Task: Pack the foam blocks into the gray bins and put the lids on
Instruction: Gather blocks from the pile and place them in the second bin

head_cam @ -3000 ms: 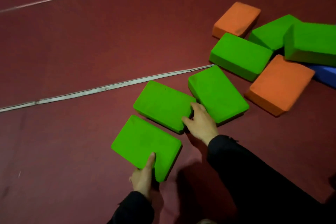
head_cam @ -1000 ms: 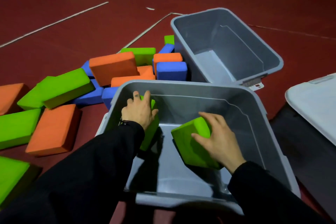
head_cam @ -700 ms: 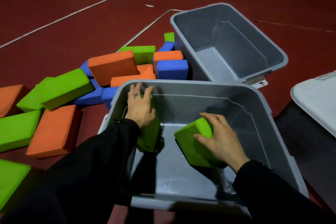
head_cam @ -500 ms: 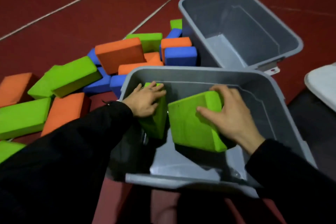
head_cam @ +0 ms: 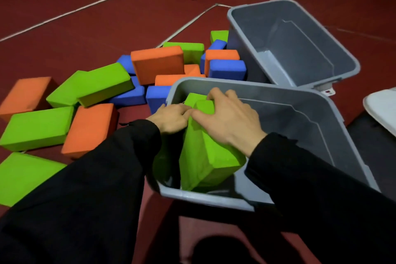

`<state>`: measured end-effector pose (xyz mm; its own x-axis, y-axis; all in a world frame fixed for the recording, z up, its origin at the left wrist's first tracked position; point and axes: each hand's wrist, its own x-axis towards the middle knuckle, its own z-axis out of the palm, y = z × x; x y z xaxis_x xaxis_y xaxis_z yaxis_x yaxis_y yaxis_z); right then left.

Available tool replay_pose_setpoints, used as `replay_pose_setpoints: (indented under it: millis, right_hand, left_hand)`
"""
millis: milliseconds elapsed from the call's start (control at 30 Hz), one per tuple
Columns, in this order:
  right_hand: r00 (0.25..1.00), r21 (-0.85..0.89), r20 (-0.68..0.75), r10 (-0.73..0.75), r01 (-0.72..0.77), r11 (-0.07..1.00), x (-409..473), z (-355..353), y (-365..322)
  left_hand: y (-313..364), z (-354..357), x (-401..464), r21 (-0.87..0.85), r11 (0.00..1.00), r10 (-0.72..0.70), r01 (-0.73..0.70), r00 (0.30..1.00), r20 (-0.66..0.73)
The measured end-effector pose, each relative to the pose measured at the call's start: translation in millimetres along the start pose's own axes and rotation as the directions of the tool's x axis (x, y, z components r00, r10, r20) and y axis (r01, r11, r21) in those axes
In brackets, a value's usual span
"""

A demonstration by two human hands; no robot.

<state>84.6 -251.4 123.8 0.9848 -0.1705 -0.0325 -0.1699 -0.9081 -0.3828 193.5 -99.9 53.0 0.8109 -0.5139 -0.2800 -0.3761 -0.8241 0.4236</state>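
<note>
Two green foam blocks stand on edge side by side against the near bin's left wall. The right hand grips the inner block's top, and the left hand is closed on the outer one. A second gray bin sits just behind, loose blocks heaped on the floor to the left.

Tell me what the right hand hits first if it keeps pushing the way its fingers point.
The right hand points toward the near bin's left end. Beyond the green block it holds, it would likely first meet the other green block standing there, though depth is unclear.
</note>
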Motion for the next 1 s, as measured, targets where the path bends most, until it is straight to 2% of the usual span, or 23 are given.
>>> replay_pose_setpoints:
  millis: [67,133,200,233,300,333,400,467,500,567,633,667,700,767,800,900,1000]
  right_hand:
    - [1.0,-0.008,-0.019,0.016,-0.016,1.0,0.1,8.1,-8.5]
    - [0.997,0.038,-0.011,0.076,-0.075,0.996,0.6,22.1,-15.3]
    - [0.985,0.155,0.011,0.17,-0.17,0.973,-0.6,40.5,-21.5]
    - [0.976,0.228,0.017,0.215,-0.214,0.95,-2.3,49.7,-24.2]
    - [0.955,0.389,0.03,0.296,-0.284,0.876,-5.3,62.5,-26.4]
    - [0.944,0.465,0.045,0.326,-0.309,0.83,-5.9,65.9,-27.8]
    - [0.933,0.574,0.091,0.35,-0.336,0.747,-2.3,70.2,-28.0]
    - [0.93,0.656,0.131,0.345,-0.342,0.673,-2.6,72.9,-23.1]
    - [0.931,0.691,0.153,0.332,-0.341,0.637,-4.8,78.2,-17.6]
    - [0.92,0.734,0.273,0.282,-0.389,0.557,-16.3,89.4,-5.2]
    - [0.812,0.703,0.538,0.227,-0.581,0.411,-30.9,104.3,4.3]
    - [0.754,0.671,0.633,0.174,-0.647,0.362,-35.8,108.6,4.9]
    - [0.721,0.651,0.683,0.115,-0.673,0.353,-35.8,111.6,5.2]
    - [0.691,0.617,0.721,0.051,-0.674,0.407,-28.6,112.0,3.5]
    - [0.69,0.611,0.724,0.024,-0.657,0.443,-24.8,108.6,2.0]
    - [0.669,0.571,0.742,-0.047,-0.594,0.567,-19.6,104.6,7.0]
    - [0.662,0.536,0.74,-0.116,-0.478,0.696,-26.6,115.0,10.2]
  left_hand:
    - [-3.0,0.7,-5.1,-0.2,0.98,-0.034,0.017,0.996,-0.085]
    - [0.1,0.5,-11.4,-0.377,0.925,-0.054,-0.033,0.975,-0.218]
    - [-0.7,2.4,-17.0,-0.355,0.932,-0.049,-0.08,0.939,-0.34]
    - [-2.9,4.0,-22.7,-0.379,0.923,-0.09,-0.065,0.922,-0.377]
    - [-6.9,9.9,-37.4,-0.451,0.891,-0.163,-0.059,0.884,-0.438]
    - [-6.7,13.0,-47.5,-0.421,0.904,-0.14,-0.079,0.875,-0.463]
    - [-7.8,21.9,-64.3,-0.303,0.943,-0.005,-0.14,0.901,-0.433]
    - [-4.4,27.7,-78.1,-0.347,0.923,0.058,-0.164,0.954,-0.296]
    - [-5.4,29.8,-81.0,-0.366,0.919,0.05,-0.15,0.962,-0.269]
    - [-9.8,31.0,-81.9,-0.271,0.954,0.027,-0.127,0.937,-0.347]
    - [-10.1,32.9,-83.3,-0.173,0.985,-0.052,-0.02,0.915,-0.4]
    - [-9.8,36.2,-84.6,-0.235,0.972,-0.082,-0.01,0.921,-0.38]
    - [-11.5,42.0,-85.4,-0.385,0.923,-0.147,-0.009,0.915,-0.375]
    - [-15.8,49.7,-87.2,-0.625,0.774,-0.35,0.103,0.892,-0.286]
    - [-16.6,49.5,-86.5,-0.671,0.726,-0.412,0.152,0.877,-0.247]
    - [-21.4,45.3,-93.0,-0.632,0.724,-0.495,0.277,0.846,-0.196]
    - [-30.0,43.3,-125.0,-0.754,0.559,-0.562,0.346,0.827,-0.037]
